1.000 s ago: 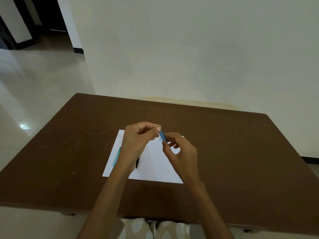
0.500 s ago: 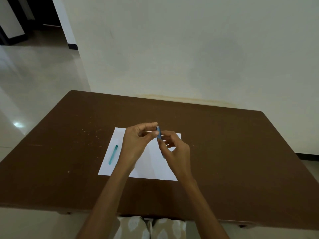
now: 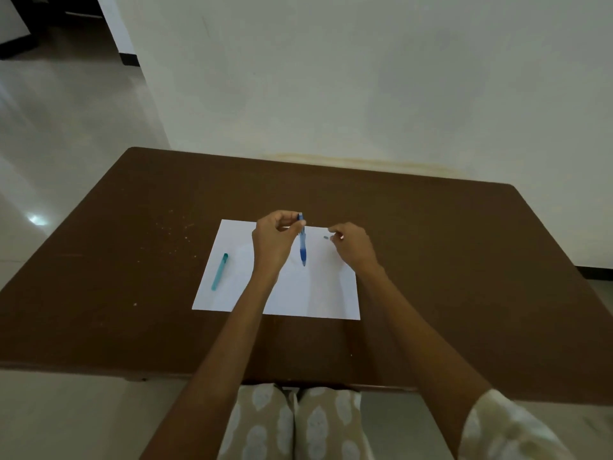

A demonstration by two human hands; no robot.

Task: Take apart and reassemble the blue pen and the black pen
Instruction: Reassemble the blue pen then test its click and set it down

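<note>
Mid-disassembly, by the look of it. Blue pen [image 3: 302,244] pinched near its top end by the left hand [image 3: 273,242], thumb and curled fingers closed on it, barrel hanging almost upright above the middle of the white sheet [image 3: 318,293], tip pointing down at the paper. Right hand [image 3: 353,244] off to the right of the pen, fingers curled in, with a small grey piece [image 3: 326,237] just at the fingertips near the sheet's far edge (pinched or lying on the paper, cannot tell). Probably a bit pulled off the blue pen's top. Over by the sheet's left edge, flat on the paper, a teal tube [image 3: 219,272], likely another pen part. No black pen in view anywhere. So: blue pen partly stripped at most, barrel and insides apparently yet to be separated, then reassembly, then the whole black pen.
</note>
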